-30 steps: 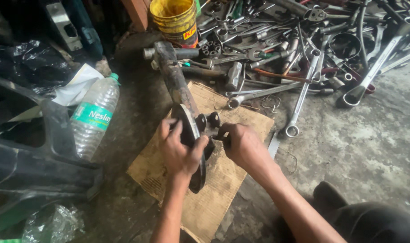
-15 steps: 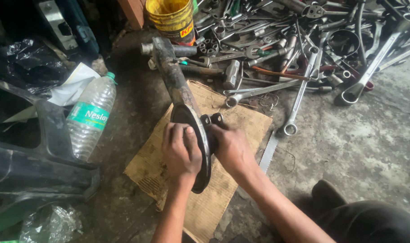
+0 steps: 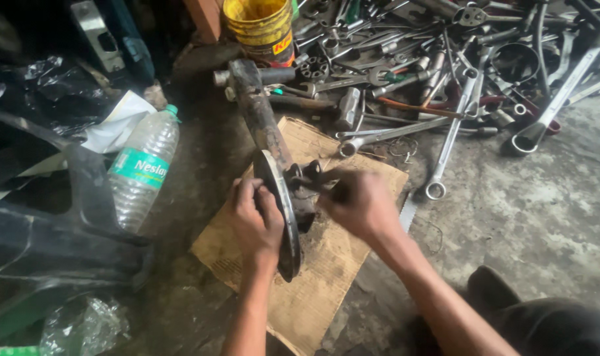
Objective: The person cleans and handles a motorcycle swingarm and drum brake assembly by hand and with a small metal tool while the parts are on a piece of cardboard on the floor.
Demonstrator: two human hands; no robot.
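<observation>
Right hand shifted rightward, fingers closed on one hub, left hand gripping one disc, one bottle nearby

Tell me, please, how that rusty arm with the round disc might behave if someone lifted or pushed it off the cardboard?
The rusty arm looks like solid metal, so probably stiff and heavy for its size. Its round disc stands on edge, steadied by the left hand, so it may tip or roll if released. The grimy surface could be slippery.

Bare floor right offers passage; bottle and wrenches crowd elsewhere.
</observation>
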